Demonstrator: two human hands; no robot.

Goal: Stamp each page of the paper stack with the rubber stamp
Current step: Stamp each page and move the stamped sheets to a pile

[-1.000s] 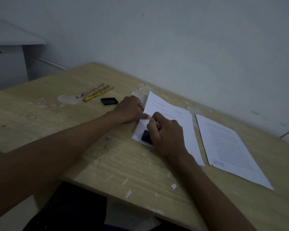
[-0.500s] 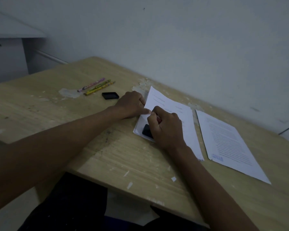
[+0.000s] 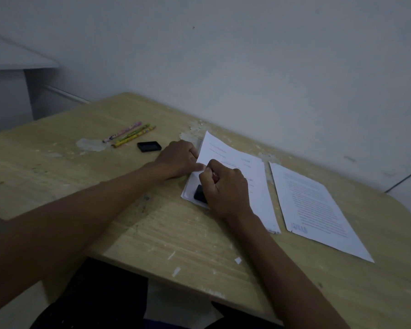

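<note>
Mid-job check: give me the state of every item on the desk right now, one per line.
rubber stamp: gripped by right hand, pressed on paper stack
top page: left edge lifted by left hand
separate sheet: flat, blue stamp mark at near corner
black lid: lying loose
pencils: lying side by side

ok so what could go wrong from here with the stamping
1. The right hand presses the stamp near the corner of the paper stack; a tilt could leave a partial or smudged mark.
2. The left hand holds a lifted page only at its edge, so it could drop onto wet ink.
3. The stamped sheet lies close by; a sweeping forearm might shift it.
</note>
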